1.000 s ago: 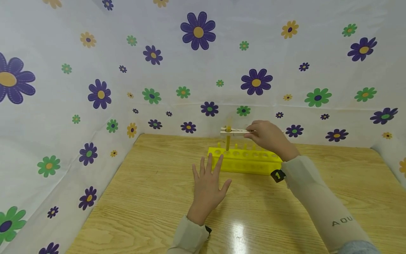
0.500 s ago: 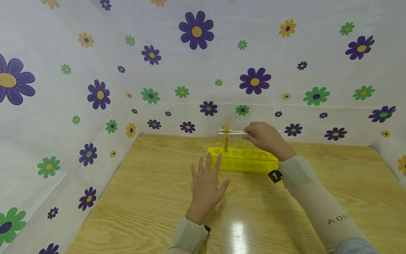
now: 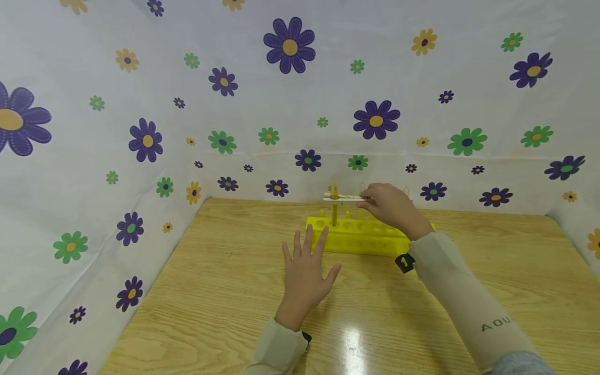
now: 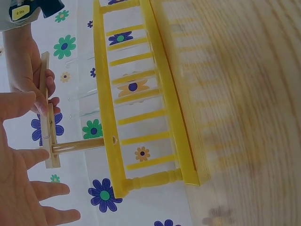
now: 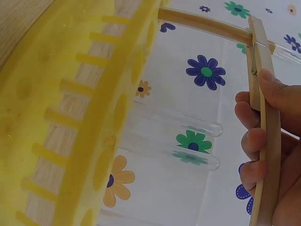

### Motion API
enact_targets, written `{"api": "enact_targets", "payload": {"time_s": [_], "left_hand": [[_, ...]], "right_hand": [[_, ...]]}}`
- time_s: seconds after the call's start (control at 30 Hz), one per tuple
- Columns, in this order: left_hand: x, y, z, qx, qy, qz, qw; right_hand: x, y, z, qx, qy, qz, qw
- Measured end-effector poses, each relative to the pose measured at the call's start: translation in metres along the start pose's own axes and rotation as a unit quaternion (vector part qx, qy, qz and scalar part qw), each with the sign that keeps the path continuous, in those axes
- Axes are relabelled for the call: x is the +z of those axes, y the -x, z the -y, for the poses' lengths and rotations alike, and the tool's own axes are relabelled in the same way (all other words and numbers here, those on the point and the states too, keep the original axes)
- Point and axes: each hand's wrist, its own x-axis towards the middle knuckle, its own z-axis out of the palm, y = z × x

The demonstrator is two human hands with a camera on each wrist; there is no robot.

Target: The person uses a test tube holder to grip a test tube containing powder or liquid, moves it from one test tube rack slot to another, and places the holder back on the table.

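My right hand point(image 3: 392, 207) holds a wooden test tube clamp point(image 5: 267, 127), fingers curled round its handle. The clamp's jaws grip an upright test tube point(image 3: 335, 212) of amber liquid near its upper part. Below it stands a yellow test tube rack point(image 3: 361, 244); the tube's lower end is at a hole near the rack's left end. How deep it sits there I cannot tell. My left hand point(image 3: 304, 276), fingers spread straight, is just in front of the rack's left end. It grips nothing. In the left wrist view part of the left hand point(image 4: 21, 174) shows at the edge.
Clear test tubes point(image 5: 200, 156) stand closed end up along the rack's back. Several pegs point(image 3: 348, 214) also rise there. The rack is on a wood-grain table point(image 3: 225, 291). A white flowered cloth point(image 3: 244, 109) hangs close behind the table and along its left side.
The right hand has come down slightly, lowering the clamp and test tube toward the rack. The left hand stays in place. The head view has shifted a little.
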Motion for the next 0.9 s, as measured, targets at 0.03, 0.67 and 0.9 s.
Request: {"api": "enact_targets", "payload": {"time_s": [0.03, 0.67, 0.9], "left_hand": [[0.000, 0.000, 0.000, 0.000, -0.001, 0.001, 1.0000], [-0.002, 0.004, 0.002, 0.000, 0.001, -0.006, 1.0000], [-0.002, 0.006, 0.003, 0.001, 0.004, -0.013, 0.9999]], "right_hand": [[0.000, 0.000, 0.000, 0.001, 0.000, 0.000, 1.0000], [0.015, -0.001, -0.002, 0.019, 0.003, 0.004, 0.9998], [0.017, -0.001, 0.000, 0.012, 0.001, 0.006, 0.9999]]}}
